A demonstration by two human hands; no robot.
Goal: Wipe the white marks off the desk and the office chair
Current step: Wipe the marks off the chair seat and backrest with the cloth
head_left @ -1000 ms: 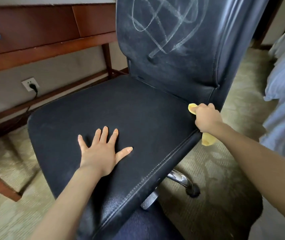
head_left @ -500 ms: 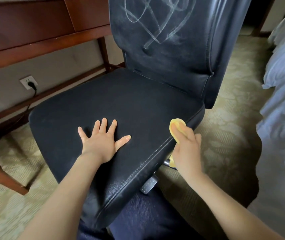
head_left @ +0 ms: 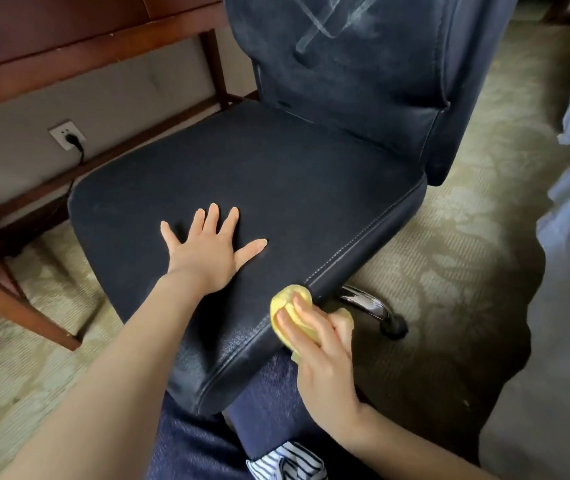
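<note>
A black office chair fills the view, its seat stretching from lower centre to upper right, backrest upright at the far end and facing lower left. White marks cross the top of the backrest. A dark wooden desk stands behind, upper left. The hands are apart: the left hand lies flat on the seat, fingers spread, while the right hand holds a bunched yellow cloth against the seat's near stitched edge.
</note>
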